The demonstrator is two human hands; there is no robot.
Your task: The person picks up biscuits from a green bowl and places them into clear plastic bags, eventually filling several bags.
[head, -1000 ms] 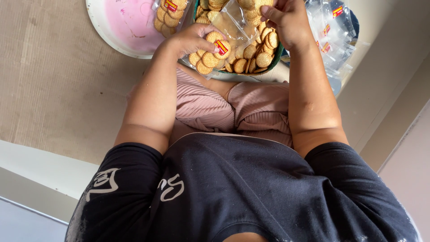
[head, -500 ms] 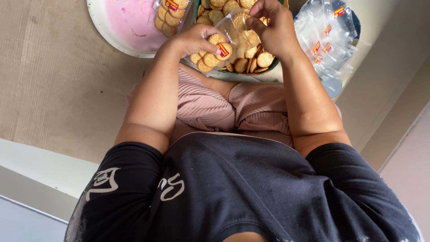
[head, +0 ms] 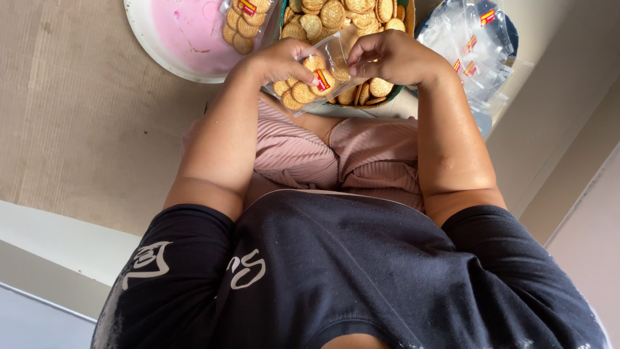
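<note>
Holding a small clear bag of biscuits point(head: 310, 83) between both hands, above the lap. Left hand point(head: 281, 61) closed around the bag's left side, fingers wrapped over the top, thumb underneath. Right hand point(head: 391, 57) pinching the bag's open upper edge, fingertips curled in against the plastic. Bag sits tilted, partly filled with round golden biscuits, a small red and yellow label on its front.

Just beyond the hands: a tray of loose biscuits point(head: 352, 16), partly hidden by bag and knuckles. Left of it, a white basin with pink inside point(head: 187, 35), one filled bag point(head: 245, 26) resting against its rim. Right of the right hand, a heap of empty clear bags point(head: 475, 48). Brown mat point(head: 84, 116) underneath everything.
</note>
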